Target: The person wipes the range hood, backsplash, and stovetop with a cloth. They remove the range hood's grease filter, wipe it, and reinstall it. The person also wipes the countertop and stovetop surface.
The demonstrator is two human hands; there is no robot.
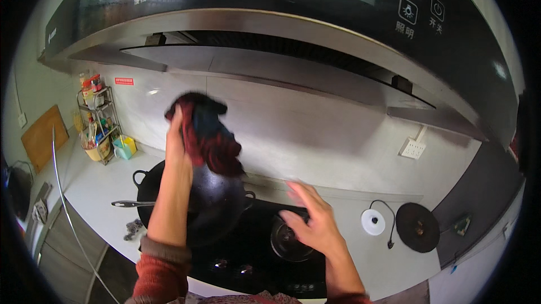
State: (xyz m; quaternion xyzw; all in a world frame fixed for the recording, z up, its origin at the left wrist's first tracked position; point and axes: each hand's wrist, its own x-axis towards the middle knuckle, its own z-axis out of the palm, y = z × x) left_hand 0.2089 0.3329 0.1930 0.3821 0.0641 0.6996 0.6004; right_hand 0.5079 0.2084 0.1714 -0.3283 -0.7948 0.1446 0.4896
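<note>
My left hand (176,128) is raised over the stove and grips a bunched dark red and black cloth (213,143), held up in front of the wall. Beneath it, partly hidden by my forearm, a black wok (224,215) sits on the left side of the gas cooktop (253,280). A metal-handled utensil (127,204) rests across the wok's left rim, its far end hidden. My right hand (310,215) holds nothing; its fingers are spread, blurred, above the right burner (287,236).
Overhead juts a range hood (270,67). Left on the counter are a spice rack (98,122), a plastic container (124,146), a wooden cutting board (44,137) and steel wool (133,229). To the right lie a white corded disc (373,222) and a round dark lid-like disc (417,227).
</note>
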